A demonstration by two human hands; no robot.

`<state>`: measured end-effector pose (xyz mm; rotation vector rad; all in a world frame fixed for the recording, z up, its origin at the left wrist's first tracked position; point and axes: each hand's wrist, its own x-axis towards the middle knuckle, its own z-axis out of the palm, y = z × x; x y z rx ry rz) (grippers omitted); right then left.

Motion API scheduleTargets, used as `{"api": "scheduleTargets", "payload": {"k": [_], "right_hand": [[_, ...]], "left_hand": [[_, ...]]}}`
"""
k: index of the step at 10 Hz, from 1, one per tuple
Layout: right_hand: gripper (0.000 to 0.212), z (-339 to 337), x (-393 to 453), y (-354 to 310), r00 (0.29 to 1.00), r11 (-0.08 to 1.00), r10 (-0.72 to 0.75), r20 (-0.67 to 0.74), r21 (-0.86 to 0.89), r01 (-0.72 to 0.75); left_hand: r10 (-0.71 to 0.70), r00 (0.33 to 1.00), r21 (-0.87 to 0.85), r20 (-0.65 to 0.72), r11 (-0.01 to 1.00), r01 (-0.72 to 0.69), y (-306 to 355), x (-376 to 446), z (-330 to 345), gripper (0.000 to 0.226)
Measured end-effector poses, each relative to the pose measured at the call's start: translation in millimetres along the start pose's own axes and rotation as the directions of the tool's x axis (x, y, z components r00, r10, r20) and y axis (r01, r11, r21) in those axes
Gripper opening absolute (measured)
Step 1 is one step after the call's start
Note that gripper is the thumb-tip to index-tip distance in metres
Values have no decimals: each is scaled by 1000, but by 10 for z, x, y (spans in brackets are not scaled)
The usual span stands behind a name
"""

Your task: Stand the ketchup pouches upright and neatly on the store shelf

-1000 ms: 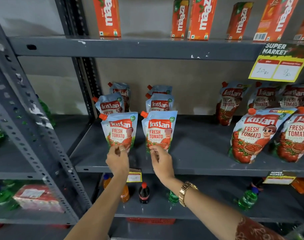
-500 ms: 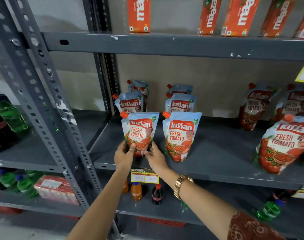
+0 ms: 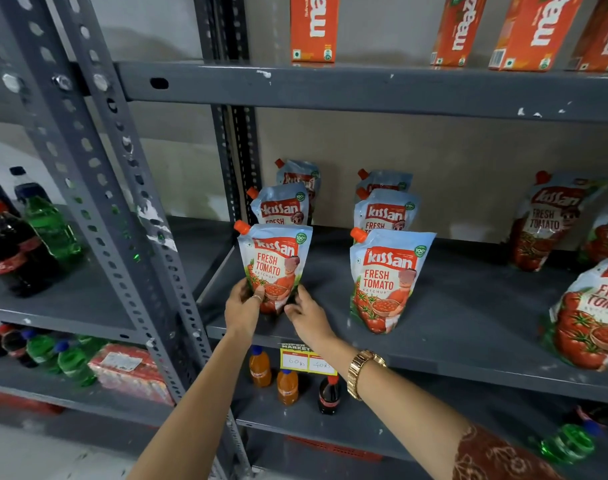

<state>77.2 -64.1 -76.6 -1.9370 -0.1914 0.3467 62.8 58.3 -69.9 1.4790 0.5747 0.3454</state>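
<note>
Two rows of small blue-and-red ketchup pouches stand upright on the grey middle shelf [image 3: 434,355]. The front left pouch [image 3: 274,261] is held at its base from both sides: my left hand [image 3: 242,308] grips its left lower corner, my right hand [image 3: 307,315] touches its right lower corner. The front right pouch [image 3: 387,278] stands free. Behind each front pouch stand two more pouches [image 3: 283,206] [image 3: 385,211]. Larger ketchup pouches [image 3: 546,220] [image 3: 590,313] lean on the shelf's right side.
Orange juice cartons [image 3: 313,27] stand on the shelf above. A perforated grey upright [image 3: 122,202] rises at the left, with soda bottles [image 3: 49,226] beyond it. Small bottles [image 3: 287,386] and a yellow price tag [image 3: 306,360] sit below the shelf edge.
My right hand left the front right pouch and joined my left hand at the front left pouch's base. The view shifted left and closer, and the two front pouches now stand wider apart.
</note>
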Motion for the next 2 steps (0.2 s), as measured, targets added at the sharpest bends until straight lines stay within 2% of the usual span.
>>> {"api": "scheduleTargets", "payload": {"k": [1, 2], "right_hand": [[59, -2, -28, -19, 1000, 1000, -11, 23, 20, 11], [51, -27, -108, 27, 989, 995, -92, -117, 12, 94]], "left_hand": [[8, 1000, -17, -1, 1000, -8, 3, -8, 5, 46], [14, 998, -8, -59, 1000, -14, -1, -95, -27, 50]]}}
